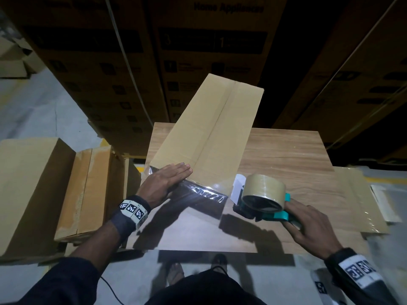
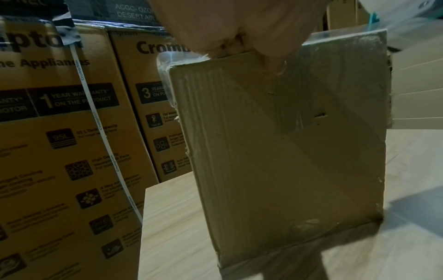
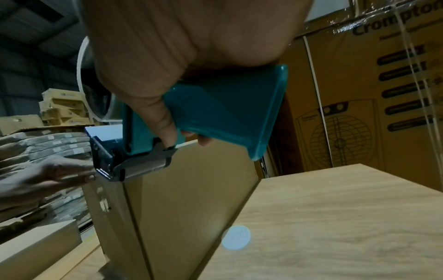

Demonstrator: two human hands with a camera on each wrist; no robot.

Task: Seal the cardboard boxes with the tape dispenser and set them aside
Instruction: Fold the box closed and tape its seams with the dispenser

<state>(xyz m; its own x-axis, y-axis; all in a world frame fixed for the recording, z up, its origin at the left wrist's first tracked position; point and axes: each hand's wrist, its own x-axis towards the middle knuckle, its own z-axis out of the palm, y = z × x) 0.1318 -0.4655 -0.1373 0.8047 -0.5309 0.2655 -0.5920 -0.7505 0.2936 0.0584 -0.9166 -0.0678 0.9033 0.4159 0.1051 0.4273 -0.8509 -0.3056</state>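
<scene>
A warehouse or stockroom; tall printed appliance cartons (image 1: 105,69) bound with white straps (image 2: 100,130) stand stacked behind a small wooden table (image 1: 286,155); plain boxes (image 1: 33,190) sit on the concrete floor (image 1: 33,111); more cartons (image 3: 64,109) pile up under a corrugated roof (image 3: 28,24).

Your left hand (image 1: 167,182) lies flat, palm down, with its fingers (image 1: 184,168) straight and pressed together, resting on the near end of the cardboard box (image 1: 211,126). Your left forearm reaches forward from the lower left, and the wrist carries a marker band. Your right hand (image 1: 308,223) is curled around the handle of the tape dispenser (image 1: 262,199), thumb along its side. Your right forearm enters from the lower right, and the wrist carries a marker band.
</scene>
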